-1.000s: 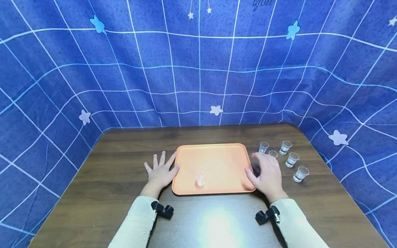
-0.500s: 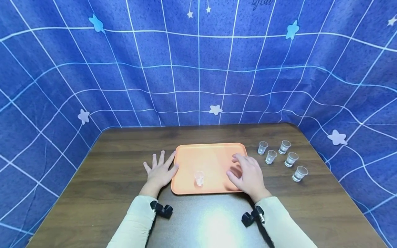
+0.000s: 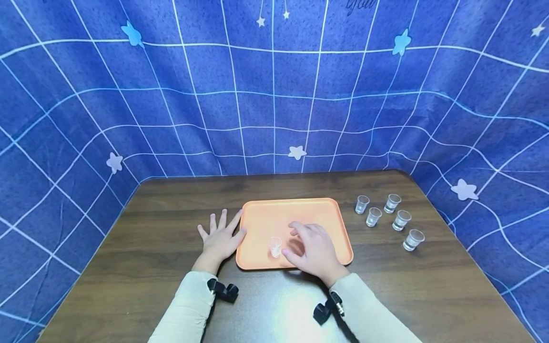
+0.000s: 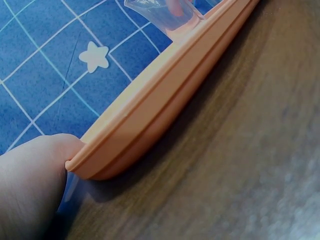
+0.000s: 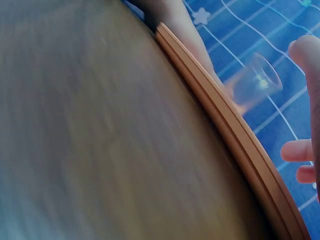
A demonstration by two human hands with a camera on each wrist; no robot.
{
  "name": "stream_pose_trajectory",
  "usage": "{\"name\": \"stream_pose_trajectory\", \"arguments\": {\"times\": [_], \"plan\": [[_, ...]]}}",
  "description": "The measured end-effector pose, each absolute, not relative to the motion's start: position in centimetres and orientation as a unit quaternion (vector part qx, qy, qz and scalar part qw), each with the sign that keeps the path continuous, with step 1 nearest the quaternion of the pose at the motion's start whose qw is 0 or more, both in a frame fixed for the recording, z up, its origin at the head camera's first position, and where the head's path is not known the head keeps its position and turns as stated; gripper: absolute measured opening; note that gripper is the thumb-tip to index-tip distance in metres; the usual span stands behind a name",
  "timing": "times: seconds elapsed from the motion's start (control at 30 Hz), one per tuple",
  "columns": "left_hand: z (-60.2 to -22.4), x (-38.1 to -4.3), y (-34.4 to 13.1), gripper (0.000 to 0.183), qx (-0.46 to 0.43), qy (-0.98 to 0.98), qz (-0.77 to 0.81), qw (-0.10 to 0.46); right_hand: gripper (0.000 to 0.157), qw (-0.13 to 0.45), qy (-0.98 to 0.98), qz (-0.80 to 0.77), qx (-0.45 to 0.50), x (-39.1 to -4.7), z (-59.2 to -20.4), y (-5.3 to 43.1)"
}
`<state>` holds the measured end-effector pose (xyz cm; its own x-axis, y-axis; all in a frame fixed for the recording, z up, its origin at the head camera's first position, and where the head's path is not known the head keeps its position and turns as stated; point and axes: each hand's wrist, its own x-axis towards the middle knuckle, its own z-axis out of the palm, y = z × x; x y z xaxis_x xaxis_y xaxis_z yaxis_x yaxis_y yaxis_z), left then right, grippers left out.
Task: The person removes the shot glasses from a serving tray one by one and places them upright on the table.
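On the orange tray (image 3: pixel 266 214) stands a clear shot glass (image 3: pixel 275 247), left of the tray's middle and near its front edge. My left hand (image 3: pixel 219 245) lies with fingers spread at the tray's left side. In the left wrist view its thumb (image 4: pixel 45 155) touches the tray rim (image 4: pixel 145 110). Over the tray, my right hand (image 3: pixel 315 250) hovers just right of the shot glass, fingers bent and thumb apart. Nothing shows in its grasp. From the right wrist the shot glass (image 5: pixel 255 80) appears near the thumb and fingers (image 5: pixel 297 150), with a gap between.
Several more shot glasses stand on the brown wooden table (image 3: pixel 171 200) to the right of the tray; one is the nearest glass (image 3: pixel 413 239), another the farthest left (image 3: pixel 362 204). A blue curtain (image 3: pixel 274 109) with white lines and stars hangs behind the table.
My right hand has moved left from beside the loose shot glasses, across the tray's right edge, to near the shot glass on the tray. The left hand keeps its place.
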<state>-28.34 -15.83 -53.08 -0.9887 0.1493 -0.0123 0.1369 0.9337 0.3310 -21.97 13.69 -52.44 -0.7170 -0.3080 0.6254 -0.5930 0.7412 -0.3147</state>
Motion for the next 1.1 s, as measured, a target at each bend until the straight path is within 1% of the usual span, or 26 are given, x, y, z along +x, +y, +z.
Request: {"name": "stream_pose_trajectory", "arguments": {"times": [0.2,0.37,0.47,0.67,0.77,0.97,1.1], "plan": [[-53.1,-28.3,-15.8,0.063,0.072,0.983,0.166,0.017,0.060,0.277,-0.889,0.245,0.271,-21.6,-52.3,11.3],[-53.4,-28.4,-15.8,0.064,0.071,0.983,0.169,0.011,0.059,0.293,-0.882,0.232,0.286,-21.4,-52.3,10.0],[-53.7,-28.5,-15.9,0.066,0.074,0.983,0.167,0.010,0.053,0.300,-0.882,0.222,0.288,-21.4,-52.4,9.7],[-53.6,-28.5,-15.9,0.066,0.070,0.983,0.168,0.013,0.039,0.294,-0.886,0.213,0.289,-21.4,-52.4,9.5],[-53.4,-28.5,-15.9,0.065,0.070,0.984,0.165,0.014,0.035,0.293,-0.885,0.211,0.294,-21.4,-52.5,9.5],[-53.4,-28.5,-15.9,0.065,0.068,0.985,0.156,0.020,0.039,0.300,-0.880,0.210,0.304,-21.5,-52.6,9.6],[-53.4,-28.5,-15.9,0.065,0.070,0.984,0.163,0.012,0.036,0.302,-0.873,0.219,0.314,-21.5,-52.6,9.7]]}}
